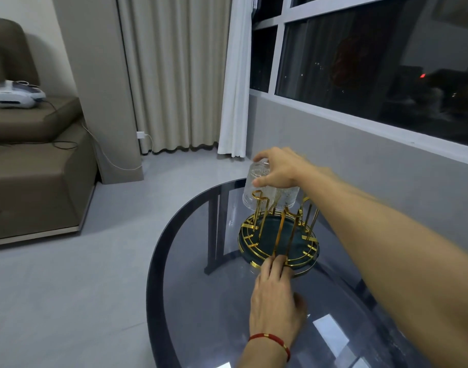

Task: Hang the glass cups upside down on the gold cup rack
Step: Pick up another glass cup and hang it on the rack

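Note:
A gold wire cup rack point(279, 241) with a dark green round base stands on the smoky glass table point(201, 301). My right hand point(280, 167) grips the bottom of a ribbed clear glass cup point(254, 192), held upside down over the rack's far pegs. A second clear glass point(288, 197) seems to hang upside down beside it, partly hidden by my hand. My left hand point(275, 298), with a red string bracelet on the wrist, rests its fingers on the near rim of the rack's base.
The round table's edge curves at the left, with grey floor beyond. A brown sofa point(33, 166) with a white appliance point(15, 95) and a trailing cable stands far left. Curtains and a dark window line the back and right walls.

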A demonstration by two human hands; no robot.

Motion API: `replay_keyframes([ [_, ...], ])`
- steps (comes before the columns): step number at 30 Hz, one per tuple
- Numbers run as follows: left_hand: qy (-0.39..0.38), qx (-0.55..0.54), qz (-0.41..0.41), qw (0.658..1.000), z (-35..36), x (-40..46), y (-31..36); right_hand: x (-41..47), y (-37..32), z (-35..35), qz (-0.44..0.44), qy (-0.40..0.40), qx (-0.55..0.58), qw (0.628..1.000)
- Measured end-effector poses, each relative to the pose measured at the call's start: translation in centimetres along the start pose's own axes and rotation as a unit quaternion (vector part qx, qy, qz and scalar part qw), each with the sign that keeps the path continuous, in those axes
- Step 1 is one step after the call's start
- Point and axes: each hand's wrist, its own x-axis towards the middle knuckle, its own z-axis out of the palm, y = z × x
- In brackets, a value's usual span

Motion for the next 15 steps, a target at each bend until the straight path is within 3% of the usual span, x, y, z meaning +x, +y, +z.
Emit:
replay_keyframes([
  [8,0.003,-0.005,0.006,1.000,0.0,0.0,-0.1,1.2,0.2,0.8,-0.014,-0.023,-0.120,0.992],
  [15,0.003,0.018,0.009,1.000,0.0,0.4,-0.6,-0.3,-0.2,-0.3,-0.032,-0.030,-0.133,0.990],
])
